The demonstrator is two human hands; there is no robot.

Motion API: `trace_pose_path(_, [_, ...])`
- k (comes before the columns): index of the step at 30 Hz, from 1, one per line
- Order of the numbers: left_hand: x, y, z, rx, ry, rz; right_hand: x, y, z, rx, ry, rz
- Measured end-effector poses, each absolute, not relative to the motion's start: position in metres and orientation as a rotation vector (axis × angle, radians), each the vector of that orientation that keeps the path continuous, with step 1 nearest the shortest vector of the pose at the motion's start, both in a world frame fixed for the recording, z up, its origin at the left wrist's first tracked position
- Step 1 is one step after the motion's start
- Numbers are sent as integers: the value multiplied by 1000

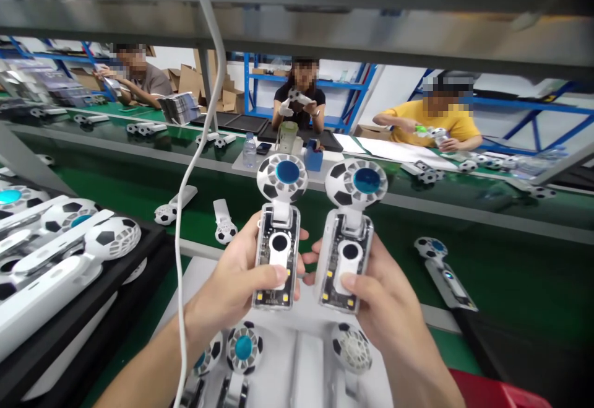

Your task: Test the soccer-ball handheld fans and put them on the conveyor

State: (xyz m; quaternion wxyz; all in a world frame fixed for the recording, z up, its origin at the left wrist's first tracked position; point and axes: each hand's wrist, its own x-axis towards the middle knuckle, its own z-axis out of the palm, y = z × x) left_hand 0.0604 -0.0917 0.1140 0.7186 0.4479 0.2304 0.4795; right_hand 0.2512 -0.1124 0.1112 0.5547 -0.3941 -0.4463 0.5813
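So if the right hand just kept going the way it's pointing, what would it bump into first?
The right hand points up and away, holding a fan. Straight on lies the green belt, then the metal rail beyond. Nothing on the belt seems to sit in that line, though depth is hard to judge.

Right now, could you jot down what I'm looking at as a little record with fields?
Place: workbench beside a green conveyor belt
Left hand: holds one handheld fan upright, thumb on its white button
Right hand: holds a second handheld fan upright, thumb on its white button
Fan look: football-patterned heads with blue centres, clear bodies
Left side: black tray of similar fans lying flat
On the belt: loose fans, one at
In front: hanging white cable
Across the belt: three seated people handling items
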Motion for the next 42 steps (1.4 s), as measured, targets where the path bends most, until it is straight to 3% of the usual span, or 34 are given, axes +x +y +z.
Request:
trace_pose_path(8, [58,-97,115,1059,461,1032,259,-111,101,-884,-1251,1306])
trace_pose_path(42, [65,-92,110,987,477,1096,253,-102,101,-773,-1102,1352])
